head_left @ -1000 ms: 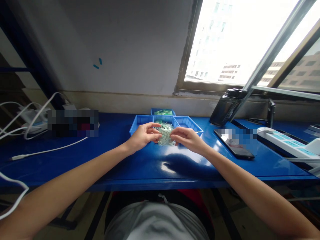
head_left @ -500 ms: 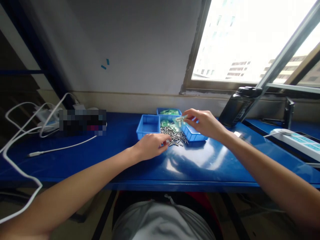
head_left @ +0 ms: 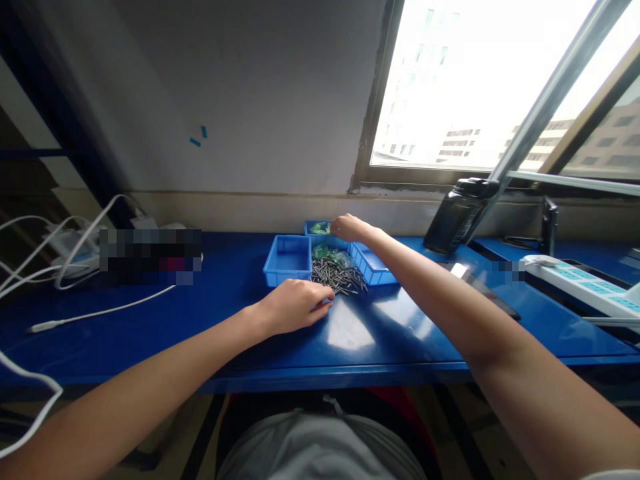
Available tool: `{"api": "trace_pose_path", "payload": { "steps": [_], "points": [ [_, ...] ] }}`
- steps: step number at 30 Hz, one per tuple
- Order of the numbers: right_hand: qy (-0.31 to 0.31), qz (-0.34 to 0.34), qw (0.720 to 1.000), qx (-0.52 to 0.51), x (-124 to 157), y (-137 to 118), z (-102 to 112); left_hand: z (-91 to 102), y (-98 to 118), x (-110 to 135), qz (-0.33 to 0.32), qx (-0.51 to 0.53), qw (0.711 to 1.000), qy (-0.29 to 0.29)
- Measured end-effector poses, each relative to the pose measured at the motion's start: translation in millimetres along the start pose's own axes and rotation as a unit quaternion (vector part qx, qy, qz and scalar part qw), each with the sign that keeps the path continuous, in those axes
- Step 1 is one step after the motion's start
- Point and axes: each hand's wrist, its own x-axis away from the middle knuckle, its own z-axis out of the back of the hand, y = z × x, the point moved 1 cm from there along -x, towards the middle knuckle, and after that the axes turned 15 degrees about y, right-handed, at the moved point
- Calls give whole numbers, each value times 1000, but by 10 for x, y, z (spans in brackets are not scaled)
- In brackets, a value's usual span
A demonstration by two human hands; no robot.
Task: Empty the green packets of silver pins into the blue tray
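Observation:
My left hand (head_left: 296,307) rests on the blue tabletop at the near side of a heap of small metal pins (head_left: 340,275). Its thumb and fingers are apart, with nothing visible between them. My right hand (head_left: 349,228) reaches over the right part of the back blue bin (head_left: 309,229), which holds green-tinted plastic bags (head_left: 320,228). The fingertips are hidden, so a hold cannot be made out. More clear-green bags (head_left: 320,251) lie behind the pins. A left blue bin (head_left: 287,275) has a bare floor, and a right blue bin (head_left: 383,276) is partly covered by my right forearm.
A black bottle (head_left: 455,217) stands at the back right, under the window. Further right lies a white power strip (head_left: 583,283). White cables (head_left: 100,311) and a charger spread over the left side. A dark flat object (head_left: 493,301) lies beyond my right forearm.
My right hand has moved from above the right bin, where it held a small clear plastic bag, to the back bin. That bag no longer shows in it. My left hand has drawn slightly nearer.

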Motion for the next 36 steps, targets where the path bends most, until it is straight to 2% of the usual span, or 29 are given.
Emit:
{"api": "trace_pose_path", "payload": {
  "steps": [7, 9, 11, 13, 15, 19, 24, 27, 32, 36],
  "points": [
    [30, 49, 998, -17, 113, -49, 96, -19, -10, 5, 0, -3, 1000, 1],
    [52, 94, 994, -19, 201, -115, 142, -35, -16, 4, 2, -3, 1000, 0],
    [29, 157, 987, -29, 313, -208, 177, -44, -16, 2, 2, -3, 1000, -3],
    [14, 169, 985, -21, 415, -295, 199, -44, -11, 1, 2, -3, 1000, -7],
    [8, 145, 989, 2, 476, -358, 197, -41, -5, -1, 2, -3, 1000, -10],
    [11, 24, 1000, 1, 421, -395, 89, -35, 5, -6, 7, -3, 1000, -11],
    [13, -47, 999, -24, 201, -362, -137, -14, 12, -4, 4, -4, 1000, -12],
    [27, -82, 995, -51, 132, -315, -167, -2, 9, 5, 0, -7, 1000, -17],
    [69, -96, 989, -94, 231, -211, 67, -5, -12, 23, 15, -16, 1000, -7],
    [146, -80, 968, -190, 553, -208, 319, 8, -20, 18, 79, 25, 996, 24]
  ]
}}
